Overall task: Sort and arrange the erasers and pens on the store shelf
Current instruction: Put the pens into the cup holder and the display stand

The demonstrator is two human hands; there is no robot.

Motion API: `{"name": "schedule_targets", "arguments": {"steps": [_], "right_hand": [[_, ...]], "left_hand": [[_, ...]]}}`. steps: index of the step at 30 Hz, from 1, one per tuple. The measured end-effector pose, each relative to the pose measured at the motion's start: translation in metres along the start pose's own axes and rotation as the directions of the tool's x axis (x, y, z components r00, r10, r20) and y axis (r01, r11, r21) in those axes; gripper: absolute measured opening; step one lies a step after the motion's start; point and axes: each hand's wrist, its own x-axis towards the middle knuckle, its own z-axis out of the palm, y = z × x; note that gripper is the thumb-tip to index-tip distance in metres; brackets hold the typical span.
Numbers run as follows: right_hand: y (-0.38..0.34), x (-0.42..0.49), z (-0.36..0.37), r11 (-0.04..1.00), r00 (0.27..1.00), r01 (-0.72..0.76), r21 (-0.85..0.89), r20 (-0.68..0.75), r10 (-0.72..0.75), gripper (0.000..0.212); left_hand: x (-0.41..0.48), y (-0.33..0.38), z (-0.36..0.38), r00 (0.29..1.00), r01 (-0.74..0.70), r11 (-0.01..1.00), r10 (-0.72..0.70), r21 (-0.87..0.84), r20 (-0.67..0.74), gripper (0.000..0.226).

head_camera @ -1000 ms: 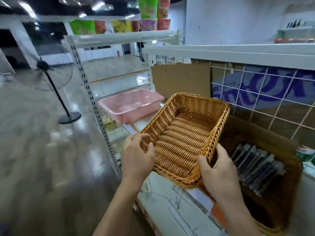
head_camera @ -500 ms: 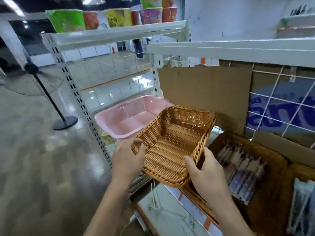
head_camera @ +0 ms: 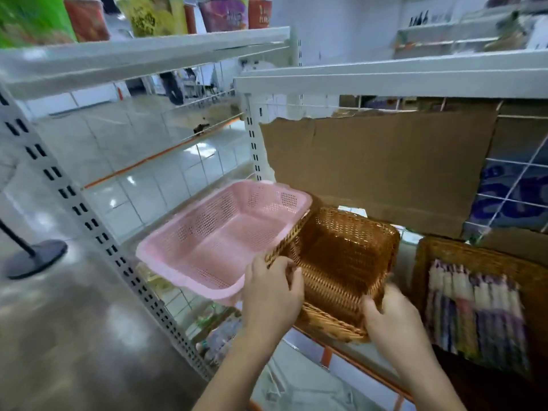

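Note:
An empty light wicker basket sits on the white shelf, beside a pink plastic basket on its left. My left hand grips the wicker basket's near left rim. Its near right corner is held by my right hand. To the right, a darker wicker basket holds several packaged pens, blurred. No erasers are visible.
Brown cardboard and a wire grid back the shelf. An upper shelf hangs overhead; another on the left carries colourful cup packs. A fan stand base rests on the floor at left.
Both hands lowered the wicker basket from a tilted hold in the air down onto the shelf next to the pink basket. The view swung left and down.

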Motion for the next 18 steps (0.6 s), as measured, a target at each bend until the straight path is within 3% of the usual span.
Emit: {"name": "schedule_targets", "arguments": {"steps": [2,5,8,10,14,18], "right_hand": [[0.000,0.002,0.009,0.999,0.999,-0.031,-0.038,-0.031,0.030,0.008],[0.005,0.008,0.024,0.991,0.992,-0.088,-0.098,-0.100,0.078,0.027],[0.010,0.011,0.034,0.970,0.987,-0.126,-0.209,-0.127,0.101,0.039],[0.010,0.008,0.037,0.967,0.985,-0.042,-0.252,-0.173,-0.003,0.044],[0.007,0.001,0.032,0.970,0.965,0.110,-0.215,-0.209,-0.156,0.053],[0.017,-0.006,0.010,0.971,0.939,0.186,-0.147,-0.265,-0.220,0.046]], "left_hand": [[0.000,-0.003,0.005,0.999,-0.051,0.998,0.051,0.040,0.016,0.036],[0.000,-0.006,0.012,0.991,-0.128,0.988,0.131,0.090,-0.027,0.049],[0.000,-0.009,0.022,0.980,-0.194,0.969,0.199,0.152,-0.018,0.034],[0.000,-0.009,0.027,0.968,-0.249,0.945,0.250,0.210,0.026,0.013],[-0.002,0.004,0.032,0.947,-0.321,0.913,0.313,0.252,0.073,0.019],[-0.004,0.039,0.038,0.920,-0.388,0.909,0.373,0.153,0.117,0.013]]}}
